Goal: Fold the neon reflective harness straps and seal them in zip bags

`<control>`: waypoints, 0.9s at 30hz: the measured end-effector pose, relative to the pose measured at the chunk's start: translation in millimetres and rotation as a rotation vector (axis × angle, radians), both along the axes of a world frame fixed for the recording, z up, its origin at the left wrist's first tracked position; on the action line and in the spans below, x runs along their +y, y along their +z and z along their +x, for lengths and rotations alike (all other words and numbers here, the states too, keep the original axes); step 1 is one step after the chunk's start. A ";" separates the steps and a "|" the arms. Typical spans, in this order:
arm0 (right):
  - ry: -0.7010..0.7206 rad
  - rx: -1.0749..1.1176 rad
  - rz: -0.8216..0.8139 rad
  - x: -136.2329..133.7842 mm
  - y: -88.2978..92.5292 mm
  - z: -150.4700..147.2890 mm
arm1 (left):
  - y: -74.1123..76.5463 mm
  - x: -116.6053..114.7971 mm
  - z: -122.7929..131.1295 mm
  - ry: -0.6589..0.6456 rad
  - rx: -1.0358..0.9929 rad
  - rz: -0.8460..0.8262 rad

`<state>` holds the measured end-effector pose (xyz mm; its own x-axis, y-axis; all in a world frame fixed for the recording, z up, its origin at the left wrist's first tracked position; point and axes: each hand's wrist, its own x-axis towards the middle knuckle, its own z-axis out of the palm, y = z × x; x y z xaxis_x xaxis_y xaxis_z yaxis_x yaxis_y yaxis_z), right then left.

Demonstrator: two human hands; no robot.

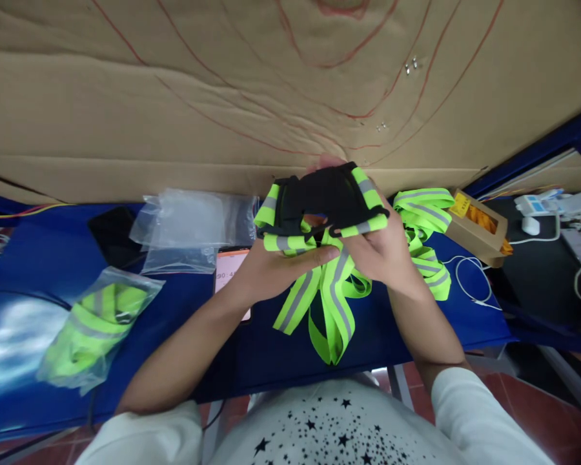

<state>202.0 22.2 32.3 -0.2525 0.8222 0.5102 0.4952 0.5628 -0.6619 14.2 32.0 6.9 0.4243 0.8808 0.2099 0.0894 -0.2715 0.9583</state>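
Observation:
Both hands hold up a reflective harness (339, 278) of neon yellow straps with grey stripes, joined to a black backing piece (319, 190). My left hand (290, 258) is closed around its lower left side, the thumb pressed on the strap. My right hand (382, 248) grips the right side, with its fingers partly hidden behind the black part. Loose strap ends hang down between my wrists over the blue table (271, 361). More neon reflective straps (426, 219) lie in a heap just right of my right hand.
Left on the table lies a bagged reflective strap set (94, 323). Clear plastic bags (193, 223), a dark flat object (113, 236) and a lit phone (223, 271) lie nearby. To the right are an open cardboard box (481, 226) and a white cable (465, 278). A cardboard wall (198, 84) stands behind.

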 end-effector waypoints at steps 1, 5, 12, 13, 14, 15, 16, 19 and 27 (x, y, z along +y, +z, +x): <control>-0.035 -0.004 0.033 0.5 3.6 1.8 | -2.1 1.5 -0.3 -0.005 0.010 -0.014; -0.062 -0.096 0.132 -2.2 18.6 14.4 | -4.4 8.3 -4.6 -0.118 0.056 -0.051; 0.146 -0.206 -0.141 3.8 19.5 26.8 | -4.6 13.1 -4.2 -0.325 0.134 0.054; 0.140 -0.158 -0.165 5.3 18.3 25.9 | -4.4 13.9 -3.4 -0.328 0.132 0.037; 0.113 -0.117 -0.182 6.1 17.7 24.4 | -4.1 14.9 -2.8 -0.332 0.130 0.013; 0.065 -0.086 -0.186 6.1 17.5 22.5 | -3.6 16.0 -2.5 -0.338 0.132 -0.019; 0.007 -0.065 -0.179 5.6 17.9 20.4 | -3.1 17.2 -2.6 -0.345 0.139 -0.053; -0.097 -0.019 -0.176 3.1 20.1 15.0 | -1.4 19.2 -4.9 -0.371 0.147 -0.153; -0.007 0.237 -0.301 14.0 13.7 13.6 | -2.2 17.8 -8.2 -0.351 0.067 -0.326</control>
